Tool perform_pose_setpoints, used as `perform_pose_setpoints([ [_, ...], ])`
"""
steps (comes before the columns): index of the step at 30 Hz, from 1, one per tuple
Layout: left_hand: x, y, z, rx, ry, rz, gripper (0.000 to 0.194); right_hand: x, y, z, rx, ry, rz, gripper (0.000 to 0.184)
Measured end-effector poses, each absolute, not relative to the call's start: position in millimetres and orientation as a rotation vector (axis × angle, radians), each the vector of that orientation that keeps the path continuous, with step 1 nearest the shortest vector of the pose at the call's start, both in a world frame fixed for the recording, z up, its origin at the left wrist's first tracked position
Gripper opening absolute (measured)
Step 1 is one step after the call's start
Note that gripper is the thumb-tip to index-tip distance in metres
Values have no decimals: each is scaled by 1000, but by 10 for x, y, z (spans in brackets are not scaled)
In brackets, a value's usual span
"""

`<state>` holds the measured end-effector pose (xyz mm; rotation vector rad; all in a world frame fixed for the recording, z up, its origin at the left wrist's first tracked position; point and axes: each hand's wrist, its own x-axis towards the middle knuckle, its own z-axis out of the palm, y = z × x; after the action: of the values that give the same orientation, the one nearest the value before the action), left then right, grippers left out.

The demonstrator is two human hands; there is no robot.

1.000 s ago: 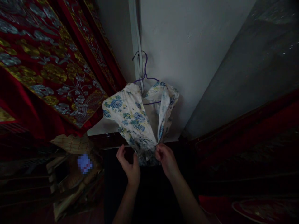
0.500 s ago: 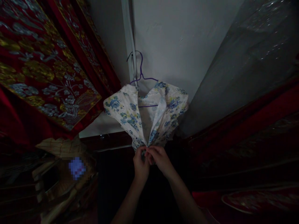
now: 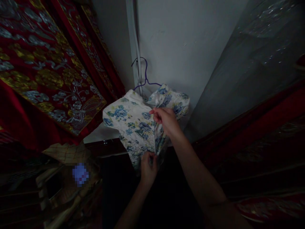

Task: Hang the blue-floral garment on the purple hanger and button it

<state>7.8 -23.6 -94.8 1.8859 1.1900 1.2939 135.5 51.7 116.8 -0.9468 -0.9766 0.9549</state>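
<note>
A white short-sleeved dress (image 3: 133, 122) with blue flowers and yellow-green leaves hangs on a purple hanger (image 3: 146, 76). Its lower end fades into the dark, so its full length is hidden. My left hand (image 3: 148, 165) pinches the cloth low on the center opening. Higher up, close to the neckline, my right hand (image 3: 165, 119) is closed at the upper part of that same opening. Between the two hands the edges lie together in a straight line. Whether a zipper pull is in my right fingers is too small and dark to tell.
A pale strap or cord (image 3: 137, 38) runs down the grey wall (image 3: 186, 41) to the hanger hook. Red cloth with gold and silver embroidery (image 3: 59, 63) hangs at left. Clear plastic sheeting (image 3: 259, 57) covers the right side. A wooden chair (image 3: 57, 190) stands lower left.
My right hand has moved up along the opening, from beside my left hand to near the neckline. The edges have come together behind it. My left hand stays low on the dress.
</note>
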Motion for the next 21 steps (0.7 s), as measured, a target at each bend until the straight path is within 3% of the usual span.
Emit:
perform_pose_setpoints([
  [5, 5, -200, -987, 1903, 1153, 1215, 14, 1286, 632, 1582, -848, -995, 882, 26],
  [10, -92, 24, -775, 1808, 999, 1021, 16, 1235, 491, 1504, -859, -1144, 836, 25],
  [13, -123, 252, -208, 1840, 846, 1030, 14, 1267, 415, 1449, -862, -1165, 794, 24],
  [15, -130, 390, 327, 1905, 765, 1221, 15, 1298, 364, 1480, -868, -1184, 765, 24],
  [18, -109, 558, 1102, 1987, 624, 1548, 34, 1325, 276, 1589, -866, -1243, 710, 25],
  [21, -50, 685, 1561, 2124, 608, 1645, 32, 1329, 210, 1650, -861, -1285, 653, 26],
])
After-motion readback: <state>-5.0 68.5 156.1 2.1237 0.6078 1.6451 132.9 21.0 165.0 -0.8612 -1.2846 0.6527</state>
